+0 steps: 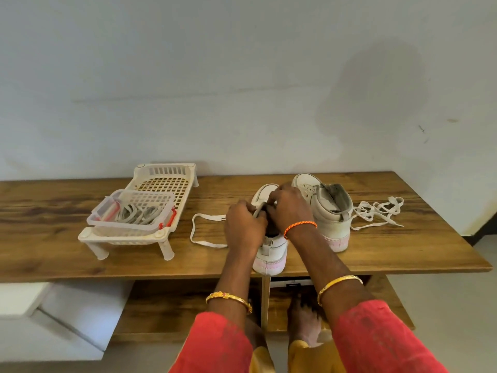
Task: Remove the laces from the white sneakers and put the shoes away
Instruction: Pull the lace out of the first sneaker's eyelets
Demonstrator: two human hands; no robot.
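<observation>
Two white high-top sneakers stand on the wooden table [80,211]. The near sneaker [270,251] sits at the front edge, heel toward me. My left hand [243,224] and my right hand [289,208] are both over its top, fingers curled and pinching the lace at the eyelets. One end of that lace [200,230] trails in a loop on the table to the left. The second sneaker [326,208] stands to the right, without a lace. A loose white lace [376,211] lies tangled on the table beside it.
A white plastic rack [166,181] on short legs stands at the left. On its front part rests a clear box [131,214] with red clips, holding several laces. A white wall rises behind the table. A lower wooden shelf [166,305] sits below.
</observation>
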